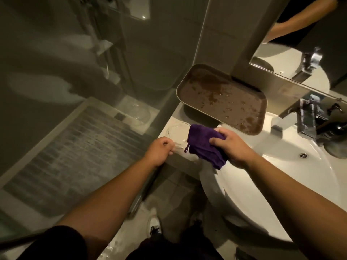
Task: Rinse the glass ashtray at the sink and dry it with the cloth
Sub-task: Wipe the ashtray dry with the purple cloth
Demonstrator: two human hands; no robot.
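The clear glass ashtray (176,133) rests on the white counter ledge left of the sink (293,166). My left hand (159,150) grips its near rim with curled fingers. A purple cloth (203,145) hangs bunched in my right hand (232,147), its left edge over the ashtray's right side and its lower corner draped over the sink's rim. Whether the cloth presses on the glass is hard to tell.
A brown, water-spotted tray (221,98) leans over the counter just behind the ashtray. A chrome tap (308,121) stands at the sink's far right under a mirror (300,53). A glass shower screen (93,62) and tiled shower floor (75,151) lie to the left.
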